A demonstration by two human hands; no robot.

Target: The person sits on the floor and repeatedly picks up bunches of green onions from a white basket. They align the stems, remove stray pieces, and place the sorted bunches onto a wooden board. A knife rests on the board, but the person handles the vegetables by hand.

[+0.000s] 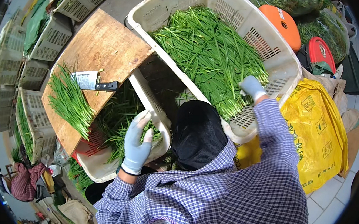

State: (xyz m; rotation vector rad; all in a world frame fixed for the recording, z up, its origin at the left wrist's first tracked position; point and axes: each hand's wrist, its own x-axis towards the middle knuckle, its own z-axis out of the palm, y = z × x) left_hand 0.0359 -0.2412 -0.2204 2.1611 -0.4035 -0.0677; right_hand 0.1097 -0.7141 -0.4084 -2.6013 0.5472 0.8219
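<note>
My left hand (137,144), in a pale glove, is raised with its fingers apart and holds nothing. It is above the near side of a white crate (101,171) with loose greens inside. My right hand (253,86), also gloved, is closed on garlic chives at the right side of a heap of garlic chives (210,55). The heap fills much of a large white plastic crate (176,73). On a wooden board (104,41) to the left lie a bundle of chives (69,102) and a cleaver (92,82) with a black handle.
A yellow printed sack (314,128) leans at the right of the large crate. Beyond it are an orange lid (281,27), a red lid (322,54) and bagged greens (323,30). Stacked white crates (38,116) line the left. Black fabric (199,135) bulges between my arms.
</note>
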